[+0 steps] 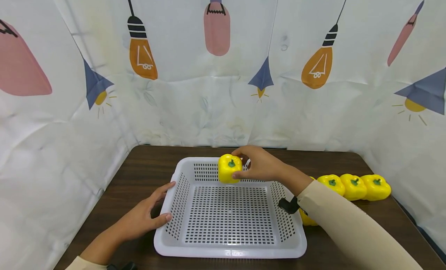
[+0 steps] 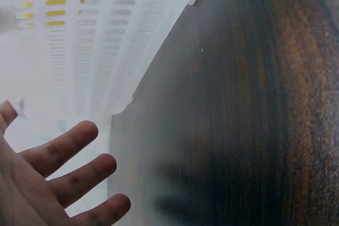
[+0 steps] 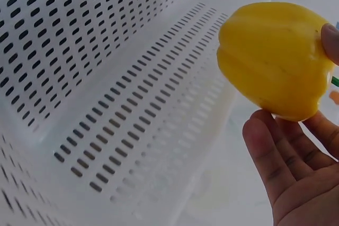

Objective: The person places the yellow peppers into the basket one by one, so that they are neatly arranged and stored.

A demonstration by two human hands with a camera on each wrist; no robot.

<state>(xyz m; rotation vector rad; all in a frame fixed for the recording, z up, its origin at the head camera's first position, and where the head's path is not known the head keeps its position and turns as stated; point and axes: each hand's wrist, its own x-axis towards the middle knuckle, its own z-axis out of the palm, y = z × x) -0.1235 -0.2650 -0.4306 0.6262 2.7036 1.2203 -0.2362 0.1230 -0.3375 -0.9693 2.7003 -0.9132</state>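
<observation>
In the head view my right hand [image 1: 259,163] grips a yellow bell pepper [image 1: 228,168] over the far side of a white perforated basket [image 1: 230,252]. The right wrist view shows the thumb on one side of the pepper [image 3: 275,59] and the fingers [image 3: 267,152] beneath it, with the basket floor [image 3: 132,115] below. At the basket's left side is my left hand [image 1: 144,215], thumb and fingers spread near the rim. The left wrist view shows those fingers [image 2: 79,178] extended beside the basket's slotted wall [image 2: 100,41], holding nothing.
Several more yellow bell peppers [image 1: 376,187] sit in a row on the dark wooden table [image 1: 143,165], to the right of the basket. One of them [image 1: 308,219] is partly hidden by my right sleeve. A white patterned cloth [image 1: 223,107] hangs behind the table.
</observation>
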